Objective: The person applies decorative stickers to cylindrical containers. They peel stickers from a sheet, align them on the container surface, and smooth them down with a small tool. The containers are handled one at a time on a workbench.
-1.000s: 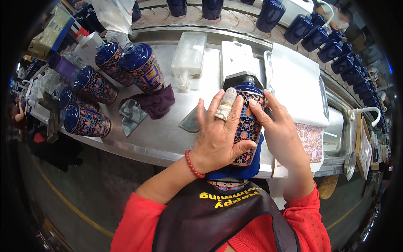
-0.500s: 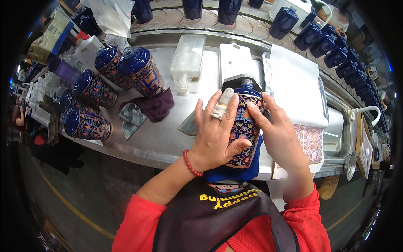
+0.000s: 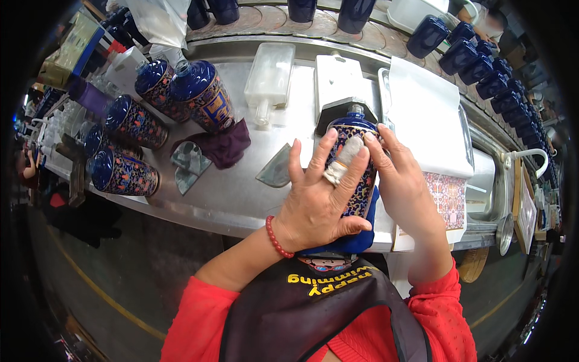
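1. Both hands were on one dark-blue ceramic bottle with a floral pattern (image 3: 356,158). Left hand (image 3: 316,196) lay flat over its front, fingers spread and extended, a wrapped bandage on the middle finger; palm pressed on, not closed round. Right hand (image 3: 401,178) cupped the bottle's right flank, fingers curled against it.
2. Bottle lay tilted on a blue cloth pad (image 3: 356,238) at the near edge of the steel worktable (image 3: 241,193). Long axis ran away from the person, leaning slightly right; neck and small mouth pointed to the far side, base toward the body.
3. Bottle sat between the two hands, mostly hidden beneath the left palm; only shoulder, neck and a strip of the right side showed.
4. Against the frame a second before: left hand had slid right and upward across the bottle, bandaged finger now leaning right over the pattern instead of up at the shoulder. Right hand had kept much the same place.
5. Nearby: patterned blue bottles lying at left (image 3: 202,96), a maroon rag (image 3: 226,145), a white plastic tray (image 3: 268,75).
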Tool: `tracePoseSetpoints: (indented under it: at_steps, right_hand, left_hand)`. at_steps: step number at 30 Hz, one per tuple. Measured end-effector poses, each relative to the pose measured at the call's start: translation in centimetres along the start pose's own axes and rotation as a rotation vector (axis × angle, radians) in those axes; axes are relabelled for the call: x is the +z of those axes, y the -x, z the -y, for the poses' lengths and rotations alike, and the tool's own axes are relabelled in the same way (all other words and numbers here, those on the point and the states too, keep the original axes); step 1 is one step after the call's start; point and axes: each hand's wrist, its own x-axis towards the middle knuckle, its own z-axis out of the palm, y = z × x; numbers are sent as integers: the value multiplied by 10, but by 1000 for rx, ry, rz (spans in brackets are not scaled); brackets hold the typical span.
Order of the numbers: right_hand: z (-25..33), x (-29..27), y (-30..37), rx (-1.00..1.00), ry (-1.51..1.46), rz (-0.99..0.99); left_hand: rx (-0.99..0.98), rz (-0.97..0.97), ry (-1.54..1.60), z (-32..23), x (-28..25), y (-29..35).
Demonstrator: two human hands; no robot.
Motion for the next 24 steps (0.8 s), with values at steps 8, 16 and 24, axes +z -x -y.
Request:
tracePoseSetpoints:
  at_steps: [8,16,24]
  right_hand:
    - [4,-3,9,6,-13,-35]
    - [19,-5,20,-19,60,61]
    - [21,-6,18,1,51,79]
  left_hand:
    - [-49,-125,134,-15,5,35]
    - [-151,-106,131,-4,17,39]
    - [-122,-114,115,-2,11,32]
